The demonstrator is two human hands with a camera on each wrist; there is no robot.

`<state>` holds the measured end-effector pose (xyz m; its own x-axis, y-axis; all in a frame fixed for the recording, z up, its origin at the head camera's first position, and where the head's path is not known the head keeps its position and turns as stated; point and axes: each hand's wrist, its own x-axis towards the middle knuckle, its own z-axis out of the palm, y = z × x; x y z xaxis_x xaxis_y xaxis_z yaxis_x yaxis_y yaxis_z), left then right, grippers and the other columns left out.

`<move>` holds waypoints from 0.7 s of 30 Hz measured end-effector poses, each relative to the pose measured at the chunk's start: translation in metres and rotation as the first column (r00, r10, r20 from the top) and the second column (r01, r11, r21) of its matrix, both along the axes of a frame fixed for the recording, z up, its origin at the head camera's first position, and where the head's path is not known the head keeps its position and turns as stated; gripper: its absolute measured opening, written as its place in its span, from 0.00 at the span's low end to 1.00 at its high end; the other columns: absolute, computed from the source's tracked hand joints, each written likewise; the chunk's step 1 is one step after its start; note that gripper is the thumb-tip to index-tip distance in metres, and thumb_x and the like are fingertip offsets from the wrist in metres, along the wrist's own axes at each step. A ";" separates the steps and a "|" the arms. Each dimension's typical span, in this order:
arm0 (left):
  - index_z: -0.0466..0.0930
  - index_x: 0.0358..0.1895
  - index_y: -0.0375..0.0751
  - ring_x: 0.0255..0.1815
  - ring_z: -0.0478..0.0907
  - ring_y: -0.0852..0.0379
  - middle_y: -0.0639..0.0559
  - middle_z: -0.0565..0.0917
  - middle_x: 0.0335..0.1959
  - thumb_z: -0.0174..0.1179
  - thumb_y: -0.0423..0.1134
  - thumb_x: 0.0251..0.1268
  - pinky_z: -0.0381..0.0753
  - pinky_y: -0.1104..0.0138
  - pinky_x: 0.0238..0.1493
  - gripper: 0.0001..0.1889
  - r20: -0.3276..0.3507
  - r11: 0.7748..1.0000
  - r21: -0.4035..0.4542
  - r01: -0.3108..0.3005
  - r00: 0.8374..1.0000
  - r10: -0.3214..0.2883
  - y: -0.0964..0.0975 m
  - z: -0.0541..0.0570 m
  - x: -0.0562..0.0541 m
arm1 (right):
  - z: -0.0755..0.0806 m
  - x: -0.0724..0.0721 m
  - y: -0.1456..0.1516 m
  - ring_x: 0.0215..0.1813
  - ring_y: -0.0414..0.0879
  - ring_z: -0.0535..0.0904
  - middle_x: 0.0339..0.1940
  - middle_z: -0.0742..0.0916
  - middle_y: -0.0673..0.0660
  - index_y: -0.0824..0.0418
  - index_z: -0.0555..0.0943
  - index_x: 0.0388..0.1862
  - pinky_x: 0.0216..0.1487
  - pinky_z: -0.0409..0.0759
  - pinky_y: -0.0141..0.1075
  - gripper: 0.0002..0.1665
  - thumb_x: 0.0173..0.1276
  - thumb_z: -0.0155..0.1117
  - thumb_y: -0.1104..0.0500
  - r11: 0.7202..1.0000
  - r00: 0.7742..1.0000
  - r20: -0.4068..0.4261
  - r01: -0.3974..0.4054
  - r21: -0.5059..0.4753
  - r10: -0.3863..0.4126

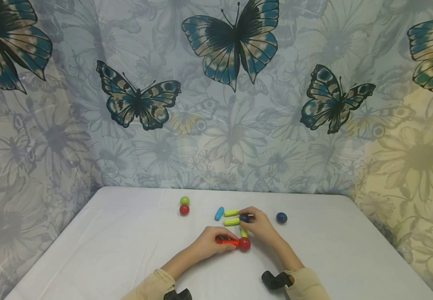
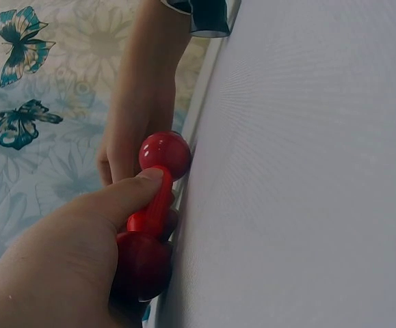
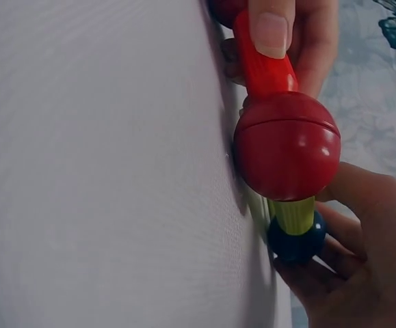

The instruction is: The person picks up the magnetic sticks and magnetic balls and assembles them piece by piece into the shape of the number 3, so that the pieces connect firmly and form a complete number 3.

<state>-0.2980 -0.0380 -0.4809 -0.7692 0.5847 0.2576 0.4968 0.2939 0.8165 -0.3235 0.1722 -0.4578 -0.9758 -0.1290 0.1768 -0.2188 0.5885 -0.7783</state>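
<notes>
My left hand [image 1: 210,242] pinches a red rod [image 2: 158,208], its thumb lying along the rod in the left wrist view. A red ball sits at each end: a glossy one [image 3: 288,147] toward the right hand, and a darker one [image 2: 143,265] beside the left palm. From the glossy ball a short yellow-green rod [image 3: 295,216] runs to a dark blue ball [image 3: 297,240]. The fingers of my right hand [image 1: 260,227] hold that blue ball from either side. Both hands are low over the white table [image 1: 126,237], and the joined pieces form a corner.
Beyond the hands lie a light blue rod [image 1: 219,213] and two yellow-green rods [image 1: 231,212]. Farther left, a green ball [image 1: 184,201] and a red ball [image 1: 184,209] sit together. Another dark blue ball [image 1: 282,218] is on the right. Butterfly-printed cloth [image 1: 231,158] hangs behind the table.
</notes>
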 end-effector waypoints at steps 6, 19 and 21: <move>0.87 0.47 0.52 0.35 0.74 0.72 0.57 0.89 0.41 0.69 0.44 0.59 0.77 0.76 0.41 0.13 -0.021 1.000 -0.001 0.003 1.000 -0.003 0.000 0.000 0.000 | 0.001 -0.001 -0.004 0.61 0.58 0.79 0.52 0.85 0.59 0.60 0.83 0.46 0.63 0.77 0.51 0.17 0.56 0.69 0.66 0.999 1.000 -0.005 0.013 0.039 -0.013; 0.87 0.47 0.51 0.36 0.74 0.72 0.57 0.89 0.42 0.69 0.44 0.59 0.76 0.76 0.42 0.13 -0.013 1.000 0.004 0.004 1.000 -0.004 0.000 0.001 0.000 | 0.001 -0.006 -0.012 0.54 0.53 0.78 0.44 0.86 0.57 0.60 0.86 0.39 0.60 0.77 0.53 0.15 0.50 0.68 0.68 0.994 0.999 -0.030 0.016 0.112 -0.012; 0.87 0.47 0.51 0.36 0.75 0.72 0.57 0.89 0.42 0.69 0.44 0.59 0.76 0.76 0.42 0.13 -0.019 1.000 0.002 0.005 1.000 -0.005 0.000 0.001 0.000 | 0.001 -0.006 -0.013 0.51 0.51 0.77 0.43 0.86 0.57 0.60 0.86 0.38 0.57 0.78 0.52 0.15 0.49 0.67 0.68 0.992 0.999 -0.029 0.024 0.122 -0.021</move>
